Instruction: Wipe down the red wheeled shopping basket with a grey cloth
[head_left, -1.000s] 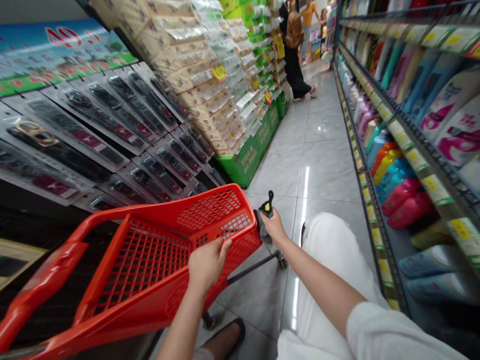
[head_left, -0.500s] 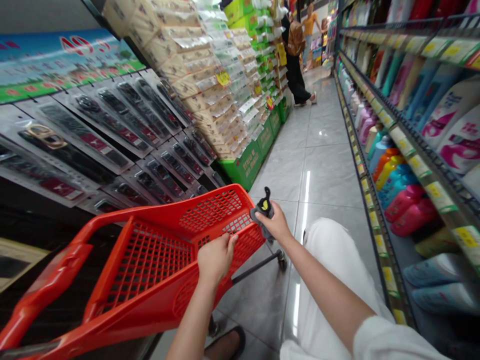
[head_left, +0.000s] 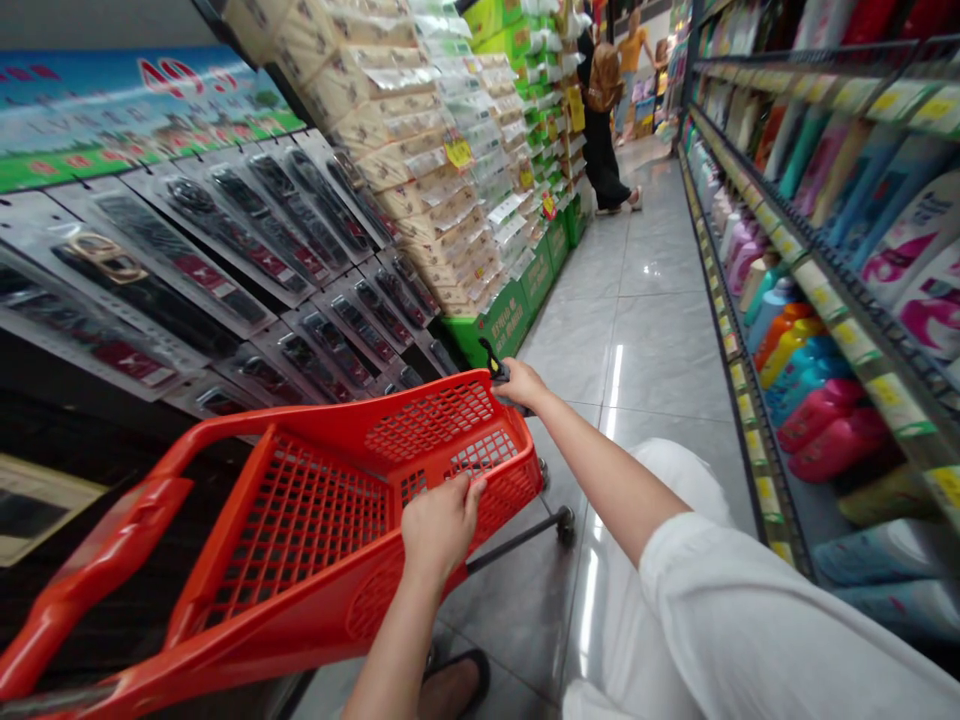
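A red plastic shopping cart stands tilted across my view, its basket floor bare where I can see it. My left hand is closed over the cart's near side rim, thumb on top. At the far front corner of the basket, my right hand grips a small dark grey, cloth-like item with a black hook and a yellow mark. Fingers cover most of that item, so its exact kind is hidden. It is right at the basket's rim; whether it touches the cart I cannot tell.
Packaged belts hang on the left under a price sign. Stacked tissue-like packs line the aisle beyond. Shelves of bottles run along the right. A person with a brown backpack stands farther down the tiled floor.
My right hand has moved forward and left with the grey item, toward the cart's far front corner. My left hand stays on the rim. The view has shifted slightly.
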